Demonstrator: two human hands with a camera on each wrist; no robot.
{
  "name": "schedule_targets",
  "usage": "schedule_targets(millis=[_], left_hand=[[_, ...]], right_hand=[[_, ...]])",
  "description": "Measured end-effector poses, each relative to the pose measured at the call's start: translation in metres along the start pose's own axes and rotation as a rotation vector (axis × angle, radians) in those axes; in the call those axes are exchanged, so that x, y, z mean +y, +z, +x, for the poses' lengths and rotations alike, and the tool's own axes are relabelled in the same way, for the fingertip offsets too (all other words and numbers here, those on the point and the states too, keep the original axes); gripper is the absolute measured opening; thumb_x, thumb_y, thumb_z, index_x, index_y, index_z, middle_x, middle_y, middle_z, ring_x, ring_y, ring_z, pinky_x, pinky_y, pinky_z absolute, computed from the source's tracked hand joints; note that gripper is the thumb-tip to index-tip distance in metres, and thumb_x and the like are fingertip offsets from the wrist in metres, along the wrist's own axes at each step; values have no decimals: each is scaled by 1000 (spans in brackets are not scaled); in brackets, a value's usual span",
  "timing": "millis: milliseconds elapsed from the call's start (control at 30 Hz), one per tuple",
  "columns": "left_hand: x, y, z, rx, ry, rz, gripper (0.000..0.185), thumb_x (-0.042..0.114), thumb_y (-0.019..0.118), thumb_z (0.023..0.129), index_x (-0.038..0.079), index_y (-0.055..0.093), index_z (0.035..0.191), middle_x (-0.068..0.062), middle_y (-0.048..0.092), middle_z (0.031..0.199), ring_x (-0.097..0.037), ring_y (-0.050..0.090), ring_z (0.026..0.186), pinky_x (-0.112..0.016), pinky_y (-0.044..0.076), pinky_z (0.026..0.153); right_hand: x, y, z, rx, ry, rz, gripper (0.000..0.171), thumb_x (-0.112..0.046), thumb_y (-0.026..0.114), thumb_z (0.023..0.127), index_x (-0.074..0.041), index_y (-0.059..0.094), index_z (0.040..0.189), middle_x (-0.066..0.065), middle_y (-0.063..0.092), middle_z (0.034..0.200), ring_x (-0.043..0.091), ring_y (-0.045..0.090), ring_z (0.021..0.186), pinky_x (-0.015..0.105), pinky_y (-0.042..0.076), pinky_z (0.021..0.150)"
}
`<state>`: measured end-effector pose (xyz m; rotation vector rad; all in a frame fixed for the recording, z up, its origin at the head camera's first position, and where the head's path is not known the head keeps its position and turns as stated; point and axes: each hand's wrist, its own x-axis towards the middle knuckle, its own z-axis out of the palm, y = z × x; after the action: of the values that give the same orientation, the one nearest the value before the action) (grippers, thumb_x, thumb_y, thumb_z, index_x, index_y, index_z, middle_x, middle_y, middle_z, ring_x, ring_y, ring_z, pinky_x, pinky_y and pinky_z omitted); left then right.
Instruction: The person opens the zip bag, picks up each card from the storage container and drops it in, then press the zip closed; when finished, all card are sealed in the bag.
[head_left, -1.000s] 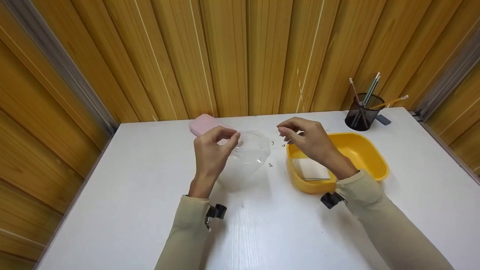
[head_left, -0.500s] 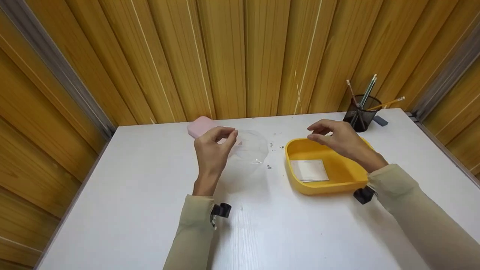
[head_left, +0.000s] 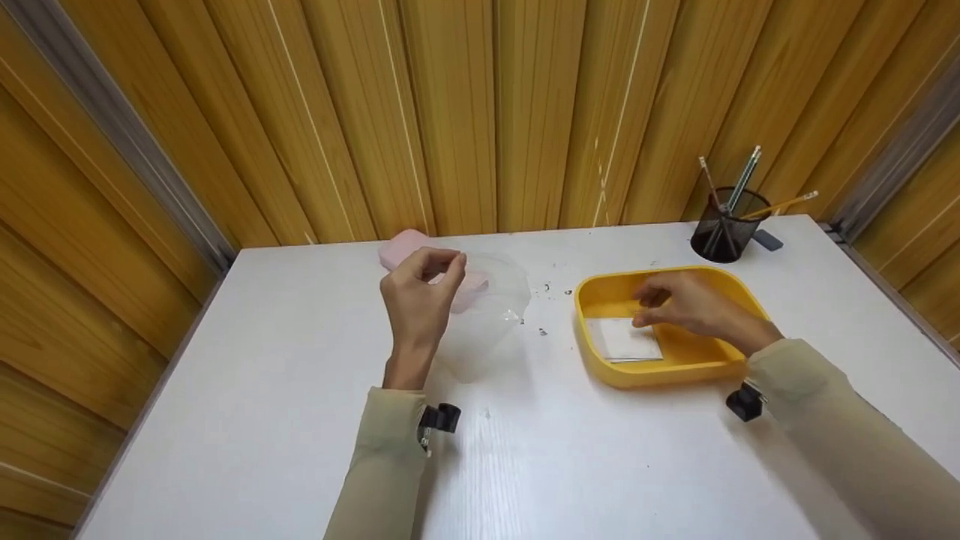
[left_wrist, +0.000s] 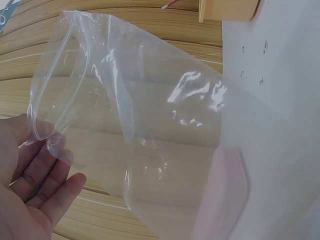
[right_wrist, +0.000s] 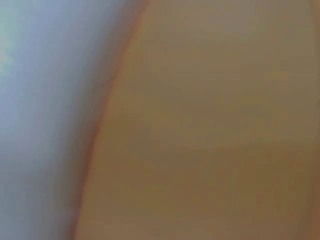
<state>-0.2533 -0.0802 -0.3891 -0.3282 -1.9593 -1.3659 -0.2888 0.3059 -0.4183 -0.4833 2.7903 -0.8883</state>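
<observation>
My left hand (head_left: pixel 420 296) pinches the rim of a clear zip bag (head_left: pixel 487 315) and holds it upright above the white table (head_left: pixel 262 375). The left wrist view shows the clear zip bag (left_wrist: pixel 150 125) hanging with its mouth slack, its edge between the fingers (left_wrist: pixel 45 165). My right hand (head_left: pixel 679 304) reaches down into a yellow tray (head_left: pixel 742 300), fingertips on or just above a white square packet (head_left: pixel 619 341) lying in it. Whether it grips the packet is hidden. The right wrist view is only an orange and grey blur.
A pink case (head_left: pixel 409 251) lies behind the bag near the wooden wall. A black mesh cup (head_left: pixel 727 225) with pencils stands at the back right. Small dark specks (head_left: pixel 541 330) lie on the table between bag and tray.
My right hand has moved from beside the bag rightward and down into the yellow tray, onto the white packet. The left hand keeps holding the bag in about the same place.
</observation>
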Motion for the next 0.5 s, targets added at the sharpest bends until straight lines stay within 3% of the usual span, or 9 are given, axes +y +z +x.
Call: schedule_targets(millis=[100,200,500], left_hand=[[0,0,0,8,-6,7,5,4,81,93,1,79,97,-8,79,92,-20,75,81,-32,63,82],[1,0,0,13,-2,15,5,4,81,93,1,79,97,-8,79,92,-19,74,81,-32,63,82],[3,-1,0,10,29,5,4,3,80,92,0,79,95,-8,78,89,-19,74,81,-33,64,81]], right_hand=[[5,2,-1,-34,3,-15,51,-25,90,87,5,71,124,14,72,112,29,63,100,49,56,96],[8,3,-1,-59,7,-25,52,-27,91,85,5,71,121,14,73,111,29,63,99,52,56,97],[16,9,-2,-39,-32,-57,38,-25,92,85,-1,74,108,6,71,101,25,59,92,40,54,88]])
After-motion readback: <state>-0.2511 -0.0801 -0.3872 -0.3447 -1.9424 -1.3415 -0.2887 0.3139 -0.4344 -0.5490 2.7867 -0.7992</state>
